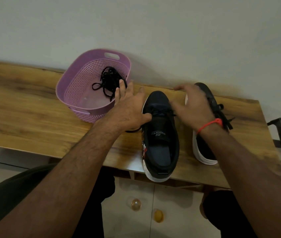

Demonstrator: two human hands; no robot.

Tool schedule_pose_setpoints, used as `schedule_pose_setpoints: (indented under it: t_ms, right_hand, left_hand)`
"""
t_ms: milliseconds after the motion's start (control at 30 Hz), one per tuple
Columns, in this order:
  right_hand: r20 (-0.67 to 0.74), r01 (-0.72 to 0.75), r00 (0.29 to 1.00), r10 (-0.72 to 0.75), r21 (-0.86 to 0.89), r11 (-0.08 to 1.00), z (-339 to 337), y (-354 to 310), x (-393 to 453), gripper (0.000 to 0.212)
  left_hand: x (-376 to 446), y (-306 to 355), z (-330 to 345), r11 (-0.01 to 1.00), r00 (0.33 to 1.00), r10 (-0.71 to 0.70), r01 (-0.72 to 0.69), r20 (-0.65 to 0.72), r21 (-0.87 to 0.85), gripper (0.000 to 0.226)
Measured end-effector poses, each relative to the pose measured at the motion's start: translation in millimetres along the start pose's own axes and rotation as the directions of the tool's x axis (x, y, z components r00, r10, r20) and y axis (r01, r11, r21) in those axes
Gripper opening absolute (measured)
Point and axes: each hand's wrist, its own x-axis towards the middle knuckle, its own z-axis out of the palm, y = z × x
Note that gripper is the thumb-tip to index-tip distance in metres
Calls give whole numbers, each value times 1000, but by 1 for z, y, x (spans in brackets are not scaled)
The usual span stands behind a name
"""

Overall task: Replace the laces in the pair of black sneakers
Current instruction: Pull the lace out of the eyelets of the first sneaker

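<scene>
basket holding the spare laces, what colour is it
The basket is light purple with a perforated lattice wall, clearest in the head view; the laces inside are black.

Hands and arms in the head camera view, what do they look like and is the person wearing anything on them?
Both forearms are bare and hairy, with no sleeves in view. The left hand wears no rings, watch or glove. The right hand is blurred; nothing shows on its fingers. Around the right wrist sits a thin red thread bracelet, knotted at its outer side.
</scene>
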Motion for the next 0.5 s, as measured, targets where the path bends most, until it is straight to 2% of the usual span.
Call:
schedule_pose_setpoints:
  t_ms: [67,100,200,267,333,400,467,500]
  right_hand:
    - [194,196,968,-159,-192,962,17,-6,-10,36]
    - [238,243,953,-185,-242,939,23,-8,-14,35]
    - [219,262,953,-208,-253,931,29,-12,-16,21]
    - [132,221,972,-196,-215,951,25,-12,-13,13]
    - [-87,14,996,-17,-37,999,10,-8,-5,9]
    - [-243,-196,940,241,194,961,-8,0,2,8]
    - [-281,-261,886,370,358,897,-19,8,6,15]
    - [-280,-225,898,340,372,901,-20,8,6,19]
  left_hand:
    - [0,0,0,1000,1000,3,-3,-4,0,96]
    - [0,0,0,1000,1000,4,-4,-4,2,96]
    - [0,0,0,1000,1000,4,-4,-2,6,96]
    - [0,0,0,1000,1000,6,-6,-8,3,95]
    - [0,-1,0,1000,1000,5,-5,-11,1,95]
    - [0,-1,0,1000,1000,2,-2,-9,-4,95]
    - [-1,-1,0,1000,1000,3,-3,-7,-5,95]
    - [0,-1,0,1000,1000,4,-4,-8,-6,95]
